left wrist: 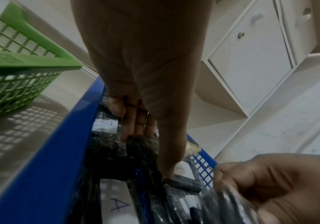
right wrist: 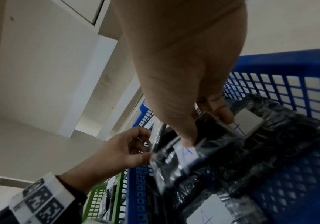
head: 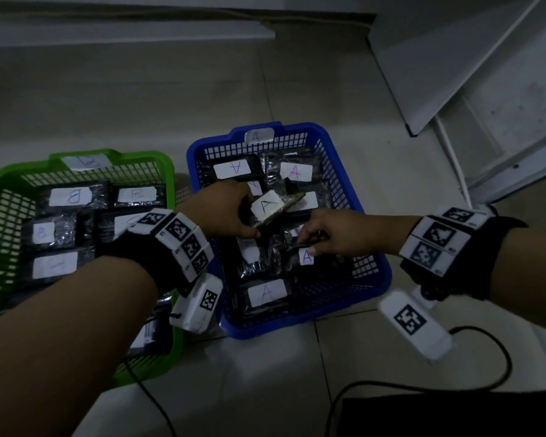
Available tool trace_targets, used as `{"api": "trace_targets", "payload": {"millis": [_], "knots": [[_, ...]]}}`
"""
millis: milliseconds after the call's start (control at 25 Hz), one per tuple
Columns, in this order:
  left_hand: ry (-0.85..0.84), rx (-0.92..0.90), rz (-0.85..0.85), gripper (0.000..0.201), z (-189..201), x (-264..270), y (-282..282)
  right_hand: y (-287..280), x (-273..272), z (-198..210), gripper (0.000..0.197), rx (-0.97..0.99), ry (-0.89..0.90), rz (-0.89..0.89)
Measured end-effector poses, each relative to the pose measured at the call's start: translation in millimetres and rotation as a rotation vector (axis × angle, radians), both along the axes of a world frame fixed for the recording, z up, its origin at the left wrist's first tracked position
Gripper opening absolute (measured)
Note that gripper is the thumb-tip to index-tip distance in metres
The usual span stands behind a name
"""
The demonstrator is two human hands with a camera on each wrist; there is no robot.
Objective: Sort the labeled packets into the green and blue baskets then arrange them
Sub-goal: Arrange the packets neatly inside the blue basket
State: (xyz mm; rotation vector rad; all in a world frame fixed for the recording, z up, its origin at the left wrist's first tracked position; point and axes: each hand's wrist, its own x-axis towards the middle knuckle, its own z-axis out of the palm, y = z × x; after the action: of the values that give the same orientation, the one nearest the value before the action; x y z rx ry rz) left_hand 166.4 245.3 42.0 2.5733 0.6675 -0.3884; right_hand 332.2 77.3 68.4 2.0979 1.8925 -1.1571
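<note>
Green basket (head: pixel 10 181) on the floor is holding the B packets (head: pixel 73 197). You're gripping a tilted A packet (head: pixel 270 205) with your left hand (head: pixel 224 209) over the blue basket (head: pixel 372 247), right hand (head: pixel 325 231) pinching another A packet (head: pixel 303 252) inside.

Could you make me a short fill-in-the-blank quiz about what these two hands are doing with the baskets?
1. Both hands work inside the ____ basket.
2. The packet in the left hand's grip bears the letter ____.
3. The green basket holds packets marked ____.
4. The right hand pinches a packet labeled ____.

Missing words: blue; A; B; A
</note>
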Motion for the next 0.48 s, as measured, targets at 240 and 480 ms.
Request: {"api": "trace_targets", "payload": {"millis": [240, 480], "knots": [[0.07, -0.012, -0.06, 0.067, -1, 1, -5, -23, -4, -10, 0.031, -0.084, -0.06, 0.094], [0.046, -0.008, -0.071, 0.061, 4, 2, -7, -27, -27, -20, 0.031, 0.186, -0.029, 0.007]]}}
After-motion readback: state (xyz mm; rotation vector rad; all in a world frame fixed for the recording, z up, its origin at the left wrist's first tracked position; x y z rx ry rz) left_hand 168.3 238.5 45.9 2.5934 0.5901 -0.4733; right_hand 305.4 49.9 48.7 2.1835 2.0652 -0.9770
